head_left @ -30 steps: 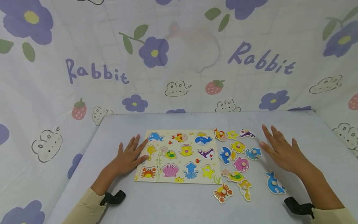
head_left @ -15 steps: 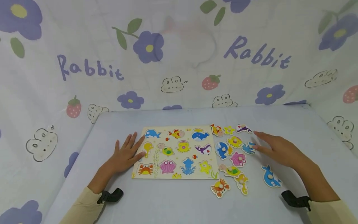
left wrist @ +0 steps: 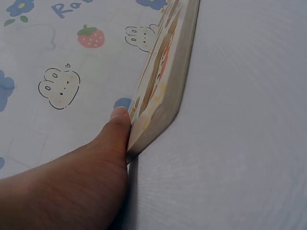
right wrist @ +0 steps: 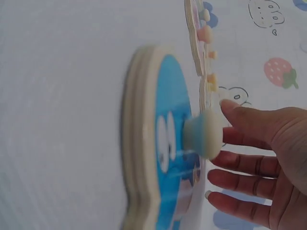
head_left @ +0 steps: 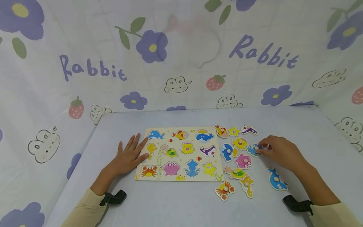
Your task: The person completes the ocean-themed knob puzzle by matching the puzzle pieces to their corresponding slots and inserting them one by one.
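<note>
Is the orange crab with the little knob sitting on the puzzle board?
No, the crab piece lies on the table, by the near right corner of the puzzle board.

Head view: we record muted, even, diffuse light across the pale, smooth surface (head_left: 170, 206) and the white cloth backdrop printed with purple flowers (head_left: 181, 58); shadows faint, soft-edged. Left wrist view: dimmer, greyish; we note a dark shadow just below the near corner of the flat cream wooden board (left wrist: 165, 108). Right wrist view: we find the blue, round-knobbed wooden piece (right wrist: 172, 91) blurred in the foreground.
</note>
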A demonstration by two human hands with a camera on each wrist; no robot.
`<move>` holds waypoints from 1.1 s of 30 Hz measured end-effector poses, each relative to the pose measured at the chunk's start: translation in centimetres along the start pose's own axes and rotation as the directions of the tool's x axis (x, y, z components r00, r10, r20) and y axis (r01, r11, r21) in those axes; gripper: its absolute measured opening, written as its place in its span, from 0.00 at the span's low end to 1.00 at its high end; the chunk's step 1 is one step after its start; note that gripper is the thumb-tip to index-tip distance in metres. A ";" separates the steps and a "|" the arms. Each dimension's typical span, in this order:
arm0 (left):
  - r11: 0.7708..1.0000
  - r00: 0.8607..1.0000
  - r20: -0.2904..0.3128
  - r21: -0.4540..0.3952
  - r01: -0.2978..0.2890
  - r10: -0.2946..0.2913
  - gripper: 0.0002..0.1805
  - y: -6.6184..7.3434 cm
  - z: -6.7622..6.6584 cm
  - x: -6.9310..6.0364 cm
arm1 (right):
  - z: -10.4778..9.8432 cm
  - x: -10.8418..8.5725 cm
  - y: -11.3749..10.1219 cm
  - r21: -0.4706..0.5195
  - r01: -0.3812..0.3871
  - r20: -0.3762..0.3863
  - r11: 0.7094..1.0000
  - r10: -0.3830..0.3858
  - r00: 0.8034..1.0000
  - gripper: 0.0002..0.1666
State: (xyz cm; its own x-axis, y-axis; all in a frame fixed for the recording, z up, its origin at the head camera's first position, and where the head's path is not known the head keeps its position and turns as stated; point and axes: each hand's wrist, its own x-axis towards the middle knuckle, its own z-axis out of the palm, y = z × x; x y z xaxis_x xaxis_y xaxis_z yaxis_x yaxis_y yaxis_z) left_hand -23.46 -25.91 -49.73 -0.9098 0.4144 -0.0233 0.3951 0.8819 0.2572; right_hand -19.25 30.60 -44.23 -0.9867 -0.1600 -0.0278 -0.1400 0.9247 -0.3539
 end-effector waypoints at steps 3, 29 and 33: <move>1.000 1.000 -0.006 0.000 -0.005 0.005 0.43 0.1 -0.1 -0.1 | 0.0 0.2 -0.3 0.000 -0.006 -0.005 1.000 0.006 1.000 0.18; 1.000 1.000 0.021 -0.009 0.009 -0.009 0.43 0.7 -0.5 -0.3 | 0.1 0.0 -1.1 -0.029 -0.012 -0.024 1.000 0.011 1.000 0.10; 1.000 1.000 0.008 -0.008 0.000 0.000 0.43 0.7 -0.7 -0.4 | 0.0 0.1 -0.9 -0.020 -0.016 -0.010 1.000 0.016 1.000 0.11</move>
State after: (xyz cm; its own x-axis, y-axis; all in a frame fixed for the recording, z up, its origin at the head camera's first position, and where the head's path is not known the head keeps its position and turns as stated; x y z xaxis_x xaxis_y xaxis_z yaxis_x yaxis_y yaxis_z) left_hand -22.91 -25.57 -48.89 -0.9089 0.4158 -0.0309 0.3936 0.8802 0.2653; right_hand -19.25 29.75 -43.97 -0.9895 -0.1422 -0.0240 -0.1261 0.9339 -0.3347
